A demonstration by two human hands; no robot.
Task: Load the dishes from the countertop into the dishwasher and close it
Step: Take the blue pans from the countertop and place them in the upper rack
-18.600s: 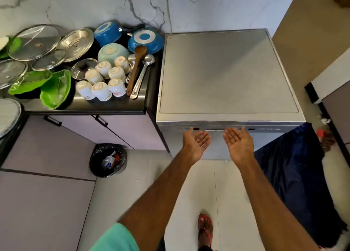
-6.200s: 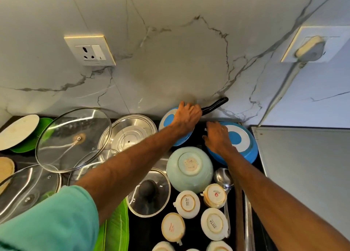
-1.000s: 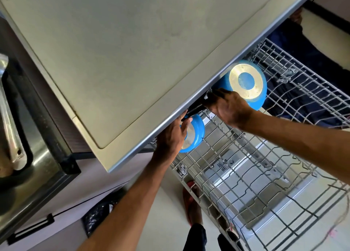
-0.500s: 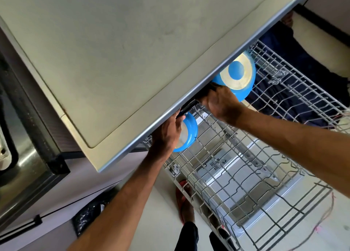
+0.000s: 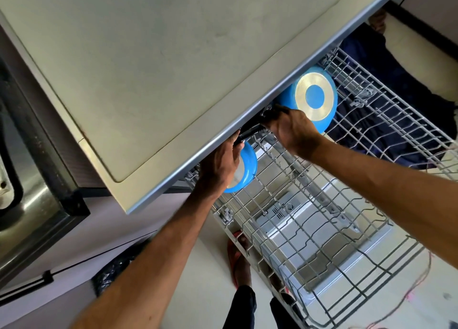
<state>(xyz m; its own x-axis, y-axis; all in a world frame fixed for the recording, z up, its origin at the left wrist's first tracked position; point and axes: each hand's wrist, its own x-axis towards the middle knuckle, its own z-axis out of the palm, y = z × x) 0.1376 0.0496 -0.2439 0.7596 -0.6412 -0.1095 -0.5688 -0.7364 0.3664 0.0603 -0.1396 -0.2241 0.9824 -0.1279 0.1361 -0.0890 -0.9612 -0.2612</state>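
Both pans feel rigid and fairly light but slick on the enamel, so the black handles are the place to hold. My right hand clasps the handle of the larger blue pan, tipped on edge over the rack beneath the dishwasher top. My left hand, arm stretched forward, grips the smaller blue pan by its handle end, just above the tines.
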